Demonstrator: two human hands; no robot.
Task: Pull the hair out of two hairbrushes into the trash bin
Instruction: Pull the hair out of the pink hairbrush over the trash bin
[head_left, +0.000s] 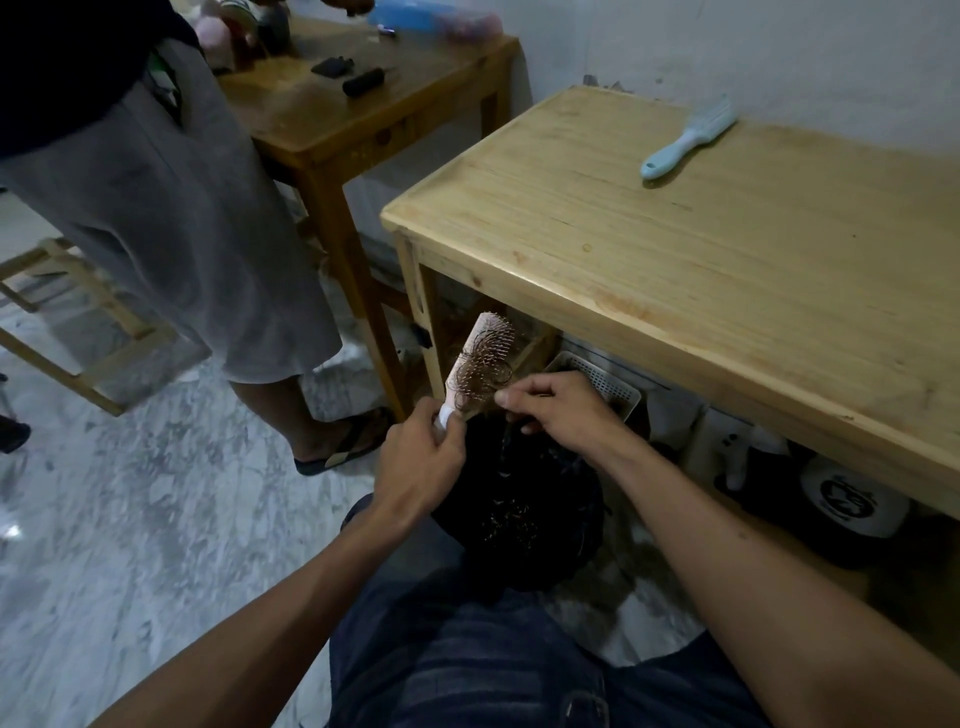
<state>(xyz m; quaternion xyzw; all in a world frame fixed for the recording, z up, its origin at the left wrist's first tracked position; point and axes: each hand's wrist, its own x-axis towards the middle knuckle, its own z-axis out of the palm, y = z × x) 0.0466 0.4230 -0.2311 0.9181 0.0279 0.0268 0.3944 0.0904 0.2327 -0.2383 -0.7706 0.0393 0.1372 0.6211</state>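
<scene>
My left hand (422, 457) grips the white handle of a pink hairbrush (483, 358), which tilts up and to the right over a black-lined trash bin (519, 499). Brown hair (491, 371) is tangled in its bristles. My right hand (556, 410) is beside the brush head, its fingertips pinched at the hair on the lower right edge. Loose strands lie inside the bin. A light blue hairbrush (685, 137) rests on the light wooden table (727, 270) at the far right, near the wall.
Another person in grey shorts and sandals (197, 234) stands at the left by a darker wooden table (363, 104) with small dark items on it. A white basket (602, 382) and a cap (852, 501) sit under the light table. The floor is marbled.
</scene>
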